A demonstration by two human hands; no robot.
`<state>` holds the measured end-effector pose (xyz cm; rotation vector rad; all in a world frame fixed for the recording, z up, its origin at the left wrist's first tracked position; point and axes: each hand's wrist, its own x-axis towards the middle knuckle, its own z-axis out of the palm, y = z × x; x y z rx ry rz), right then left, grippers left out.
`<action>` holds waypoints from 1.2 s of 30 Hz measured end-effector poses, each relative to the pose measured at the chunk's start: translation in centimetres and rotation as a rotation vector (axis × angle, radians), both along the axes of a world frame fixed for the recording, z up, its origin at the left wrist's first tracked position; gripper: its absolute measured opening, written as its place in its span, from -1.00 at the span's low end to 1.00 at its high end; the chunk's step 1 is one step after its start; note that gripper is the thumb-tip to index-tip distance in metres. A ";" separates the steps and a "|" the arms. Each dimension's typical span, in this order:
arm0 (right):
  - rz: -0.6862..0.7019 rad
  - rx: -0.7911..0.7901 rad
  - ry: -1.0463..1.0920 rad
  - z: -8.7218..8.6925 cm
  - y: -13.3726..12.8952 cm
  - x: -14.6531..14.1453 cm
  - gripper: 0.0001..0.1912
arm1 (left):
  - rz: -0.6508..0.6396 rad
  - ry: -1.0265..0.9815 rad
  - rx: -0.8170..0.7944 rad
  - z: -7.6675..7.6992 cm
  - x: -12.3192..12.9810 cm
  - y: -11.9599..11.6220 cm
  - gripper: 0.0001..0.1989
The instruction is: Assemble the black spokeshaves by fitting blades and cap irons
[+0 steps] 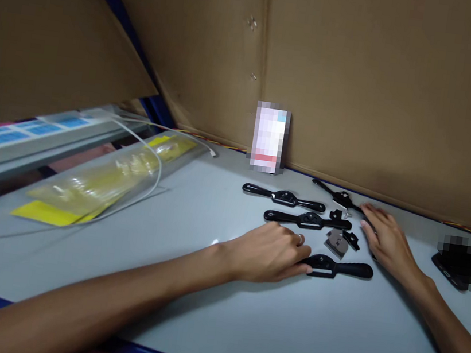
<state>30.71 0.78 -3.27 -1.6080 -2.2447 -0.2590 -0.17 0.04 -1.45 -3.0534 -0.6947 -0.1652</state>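
Observation:
My left hand (269, 253) is closed over the left handle of the nearest black spokeshave body (323, 265), hiding that handle. My right hand (391, 243) has its fingers round the right handle end of the farthest spokeshave body (342, 199), which lies at a slant by the back panel. Something dark shows beneath its palm, too hidden to name. Between the hands lie two more spokeshave bodies, one glossy (284, 198) and one just nearer (310, 220). Beside them are grey metal blades (336, 243), a black cap plate (351, 240), another small cap (335, 214) and small shiny screws (347, 213).
A blurred upright box (270, 139) leans against the cardboard panel (360, 88). A dark phone-like object (458, 264) lies at the right. Clear plastic with yellow sheets (118, 175) and a white cable (160, 166) lie left, near a power strip (42, 131).

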 end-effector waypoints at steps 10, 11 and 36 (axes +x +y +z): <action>-0.264 -0.108 -0.088 1.8 -0.5 0.7 -0.75 | -0.006 0.040 -0.003 0.3 -0.1 0.1 -0.60; -0.292 -0.113 -0.092 1.8 -0.4 1.0 -0.73 | -0.010 0.037 0.001 0.3 -0.1 0.1 -0.60; 0.206 -0.335 0.227 3.7 -4.3 -4.6 -0.83 | 0.384 -0.202 -0.053 -0.3 -1.2 3.5 -0.67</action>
